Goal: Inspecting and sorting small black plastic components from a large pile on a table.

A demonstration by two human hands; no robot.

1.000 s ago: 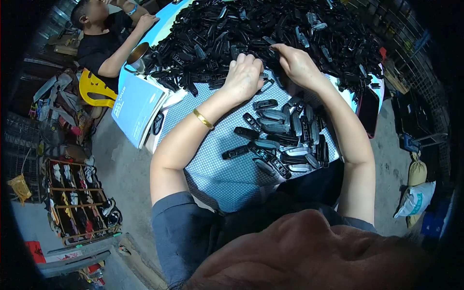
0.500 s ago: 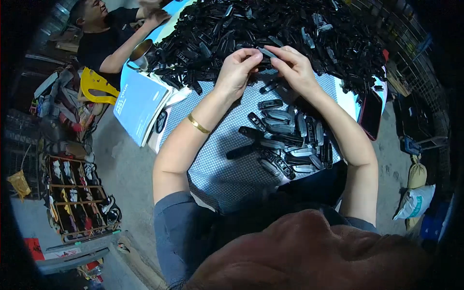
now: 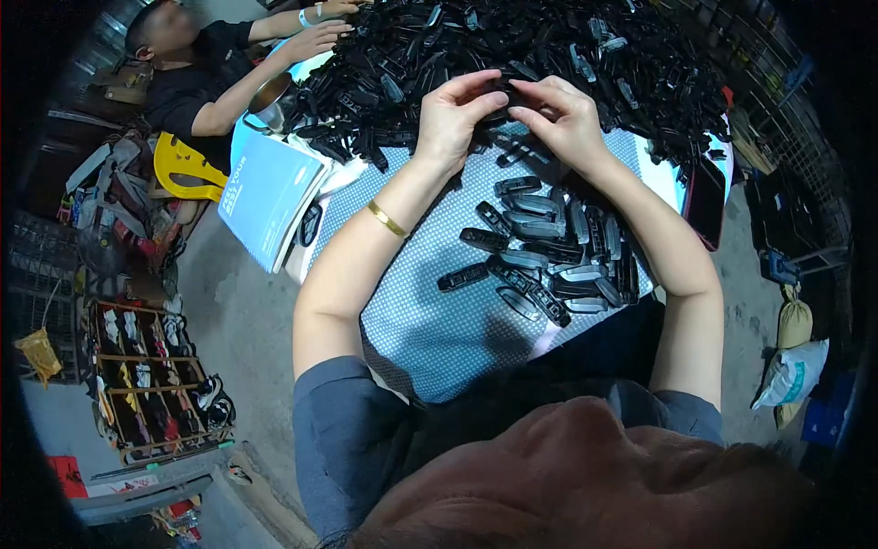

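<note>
My left hand (image 3: 453, 117) and my right hand (image 3: 560, 112) meet at the near edge of a big pile. Between their fingertips is a small dark key fob casing (image 3: 505, 91), hard to pick out against the black pile behind. The pile of black key fob casings (image 3: 512, 41), some with silver faces, fills the far side of the table. Below my hands lies a looser group of finished-looking black and silver key fob casings (image 3: 540, 229), several of them side by side on the grey dotted tablecloth (image 3: 412, 311). One casing (image 3: 514, 154) rests just under my fingers.
A blue-covered book (image 3: 270, 197) lies at the left edge, beside a metal cup (image 3: 272, 102). A dark flat device (image 3: 702, 203) sits at the right edge. Across the far left corner another person (image 3: 206, 78) reaches to the pile. A yellow plastic chair (image 3: 183, 165) stands beside the table.
The grey face of the casing between my hands no longer shows; the piece now looks dark. My fingers have spread slightly. The other person's hands have moved lower, toward the pile.
</note>
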